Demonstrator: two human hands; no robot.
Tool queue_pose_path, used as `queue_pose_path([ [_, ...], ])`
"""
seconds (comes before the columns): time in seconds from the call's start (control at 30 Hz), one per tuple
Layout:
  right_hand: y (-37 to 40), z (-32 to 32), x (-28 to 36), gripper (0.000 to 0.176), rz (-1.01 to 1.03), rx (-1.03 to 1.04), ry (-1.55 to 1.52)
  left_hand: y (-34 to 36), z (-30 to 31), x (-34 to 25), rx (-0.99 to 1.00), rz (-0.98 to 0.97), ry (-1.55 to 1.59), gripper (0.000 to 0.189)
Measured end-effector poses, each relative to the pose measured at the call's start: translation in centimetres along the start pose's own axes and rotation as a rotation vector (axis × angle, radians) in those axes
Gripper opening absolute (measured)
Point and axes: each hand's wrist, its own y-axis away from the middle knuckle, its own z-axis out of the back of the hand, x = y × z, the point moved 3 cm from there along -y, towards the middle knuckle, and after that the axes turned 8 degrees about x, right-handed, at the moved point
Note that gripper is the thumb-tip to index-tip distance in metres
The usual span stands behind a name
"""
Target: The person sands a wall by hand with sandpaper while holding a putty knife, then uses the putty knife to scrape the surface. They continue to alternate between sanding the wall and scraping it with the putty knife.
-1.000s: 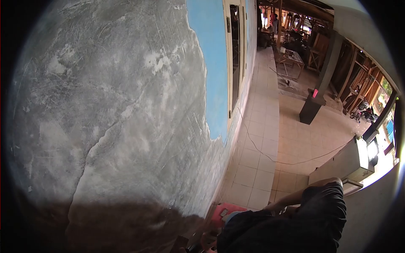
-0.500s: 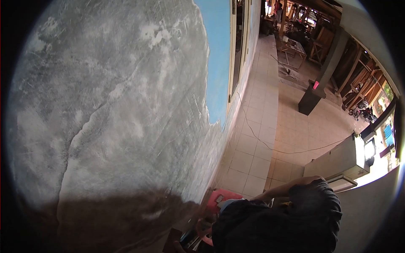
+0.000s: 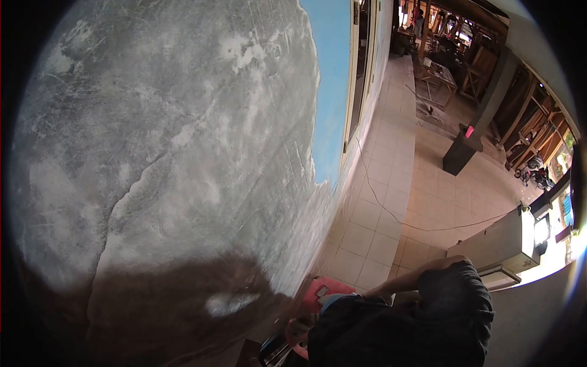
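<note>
A bare forearm [image 3: 397, 284] comes out of the dark sleeve [image 3: 455, 284] on the right and bends back toward my waist. Its hand, my right one by its side of the body, is hidden by the dark shirt [image 3: 391, 333], so what it holds or touches cannot be made out. My left hand is nowhere in view. Left of the shirt shows a bit of light blue cloth [image 3: 334, 300], beside a pink plastic stool or chair [image 3: 323, 287] with a small pale item on it. The grey plastered wall [image 3: 183, 153] fills the left, its lower part under shadow.
Blue paint [image 3: 330, 79] meets the plaster near a window frame [image 3: 354, 79]. A thin cable [image 3: 422, 229] crosses the tiled floor [image 3: 376, 202]. A dark pillar base [image 3: 460, 158] bears a pink cup-like item [image 3: 469, 131]. A pale cabinet-like box [image 3: 498, 241] stands right; a wooden table [image 3: 437, 73] is farther off.
The whole scene has shifted slightly right and down in view as my head turned. The shadow on the wall has changed shape. The forearm stays bent at the waist.
</note>
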Motion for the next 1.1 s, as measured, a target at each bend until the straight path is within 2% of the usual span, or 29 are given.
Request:
queue_pose_path([
  [0.23,0.2,1.0,-0.2,0.058,0.015,0.028,0.023,2.3,1.3,0.4,-0.003,0.003,-0.037,0.034],
  [0.37,0.1,1.4,-1.1,0.057,-0.010,0.075,0.008,5.2,4.3,0.2,-0.022,0.021,-0.126,0.033],
  [0.57,0.3,2.5,-3.1,0.057,0.010,0.140,-0.093,5.5,4.0,-0.3,-0.026,0.105,-0.097,0.038],
  [0.77,1.8,2.1,-4.2,0.051,0.216,0.040,-0.270,5.1,4.4,-0.5,-0.037,0.116,-0.074,0.043],
  [0.9,1.9,2.7,-6.0,0.046,0.215,-0.053,-0.317,4.9,4.0,-1.0,-0.016,0.150,-0.090,0.047],
  [1.0,1.5,2.9,-7.5,0.047,0.278,0.154,-0.398,4.5,3.7,-1.4,0.037,0.238,-0.131,0.051],
  [1.1,0.8,2.4,-8.7,0.047,0.331,0.223,-0.492,3.8,3.6,-1.5,0.080,0.369,-0.156,0.054],
])
